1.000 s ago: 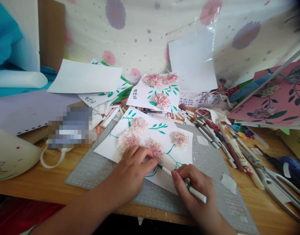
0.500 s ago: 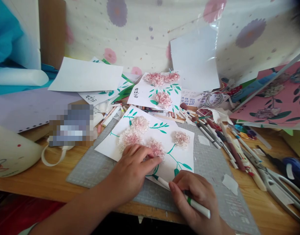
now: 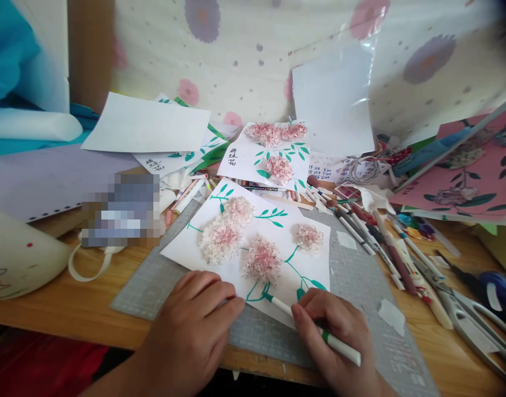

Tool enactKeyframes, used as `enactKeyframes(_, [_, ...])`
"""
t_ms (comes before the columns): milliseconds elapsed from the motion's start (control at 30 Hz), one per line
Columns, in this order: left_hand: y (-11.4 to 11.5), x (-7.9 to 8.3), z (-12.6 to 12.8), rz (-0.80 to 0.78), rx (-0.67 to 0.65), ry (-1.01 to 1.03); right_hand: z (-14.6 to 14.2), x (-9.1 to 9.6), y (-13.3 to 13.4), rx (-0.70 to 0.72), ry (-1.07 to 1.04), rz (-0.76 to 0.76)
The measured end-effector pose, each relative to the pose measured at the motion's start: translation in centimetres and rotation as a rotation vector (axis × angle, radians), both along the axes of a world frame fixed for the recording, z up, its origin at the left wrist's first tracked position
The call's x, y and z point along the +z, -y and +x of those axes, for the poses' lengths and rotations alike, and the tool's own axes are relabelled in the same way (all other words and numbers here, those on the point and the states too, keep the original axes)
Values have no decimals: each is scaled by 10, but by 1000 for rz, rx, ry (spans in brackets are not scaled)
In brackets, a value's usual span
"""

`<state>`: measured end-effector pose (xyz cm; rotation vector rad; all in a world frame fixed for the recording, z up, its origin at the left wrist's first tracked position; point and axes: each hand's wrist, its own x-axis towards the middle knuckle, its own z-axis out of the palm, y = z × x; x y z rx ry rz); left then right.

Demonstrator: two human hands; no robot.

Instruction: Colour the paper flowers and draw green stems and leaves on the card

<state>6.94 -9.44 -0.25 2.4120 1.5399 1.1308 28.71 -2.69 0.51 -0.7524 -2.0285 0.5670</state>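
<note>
A white sheet (image 3: pixel 232 271) lies on a grey cutting mat (image 3: pixel 137 281), with several pink-and-white ruffled flowers stuck on it and green stems and leaves drawn between them. In my right hand (image 3: pixel 335 331) is a green marker (image 3: pixel 283 306), its tip touching the sheet just below the lower middle flower (image 3: pixel 262 260). My left hand (image 3: pixel 199 320) rests over the sheet's near left edge, fingers curled and close together. Its fingertips are hidden, so I cannot see what they press or hold.
A finished-looking flower sheet (image 3: pixel 245 160) leans behind. Markers and brushes (image 3: pixel 356 234) lie to the right, with scissors (image 3: pixel 463 314) beyond. Paper scraps (image 3: pixel 391 316) are on the mat. A blurred-out object (image 3: pixel 123 212) and a pale rounded container (image 3: pixel 25 259) stand left.
My left hand has drawn back from the lower middle flower toward me and left, uncovering the flowers. The marker tip has shifted slightly right; my right hand still holds it.
</note>
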Motion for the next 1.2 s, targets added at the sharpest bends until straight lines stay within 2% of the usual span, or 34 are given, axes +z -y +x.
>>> enactKeyframes(267, [-3,-1,1,-36,0,-30,1,-7,-1,-123,21,-6])
enactKeyframes(533, [-4,-1,1,-39,-10,-30,2,2,0,3,40,20])
enactKeyframes(733, [-3,-2,2,-54,-16,-42,0,1,-1,-100,44,45])
enactKeyframes(933, [-4,-3,0,-67,-29,-29,2,4,3,107,105,86])
enactKeyframes(1100, [-5,-2,1,-65,-19,-33,4,2,1,3,102,79])
enactKeyframes(1200, [-5,-1,1,-85,-24,-35,4,3,1,28,93,77])
